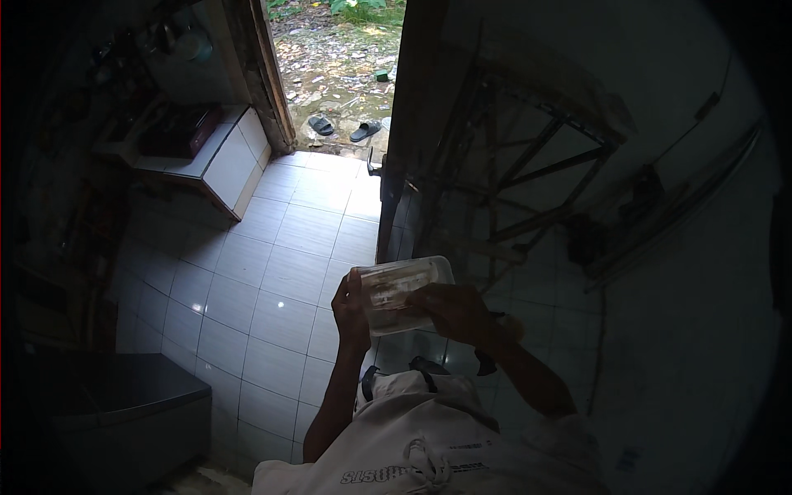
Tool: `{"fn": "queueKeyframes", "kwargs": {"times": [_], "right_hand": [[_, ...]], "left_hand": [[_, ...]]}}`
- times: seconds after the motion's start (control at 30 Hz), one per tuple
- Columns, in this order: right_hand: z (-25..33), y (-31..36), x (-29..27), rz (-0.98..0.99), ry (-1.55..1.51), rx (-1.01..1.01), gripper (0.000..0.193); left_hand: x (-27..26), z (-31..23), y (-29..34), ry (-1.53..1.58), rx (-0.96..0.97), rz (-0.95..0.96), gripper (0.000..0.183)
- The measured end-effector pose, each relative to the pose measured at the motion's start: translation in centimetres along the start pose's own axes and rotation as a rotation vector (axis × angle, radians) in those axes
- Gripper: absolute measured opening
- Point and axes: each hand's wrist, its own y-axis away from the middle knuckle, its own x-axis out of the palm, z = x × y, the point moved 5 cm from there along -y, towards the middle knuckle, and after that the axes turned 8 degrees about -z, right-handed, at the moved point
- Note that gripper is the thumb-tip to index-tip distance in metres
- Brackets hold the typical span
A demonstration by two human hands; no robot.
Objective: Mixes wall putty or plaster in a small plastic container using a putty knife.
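Your left hand (351,313) and right hand (454,312), fingers pinching a clear plastic container (402,293), above pale tiled floor (272,272) by an open door (404,124).

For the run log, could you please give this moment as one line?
left hand: holds clear plastic container | right hand: grips its right side | standing on white tiled floor
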Motion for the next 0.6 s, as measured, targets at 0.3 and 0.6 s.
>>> {"fn": "queueKeyframes", "kwargs": {"times": [0.3,0.6], "right_hand": [[-0.9,-0.4,0.8,-0.046,0.115,-0.006,0.029],[0.9,2.9,2.6,0.094,0.035,-0.044,0.032]], "left_hand": [[0.6,-0.1,0.3,-0.045,0.045,0.072,0.048],[-1.0,0.5,-0.9,-0.027,0.032,0.003,0.049]]}}
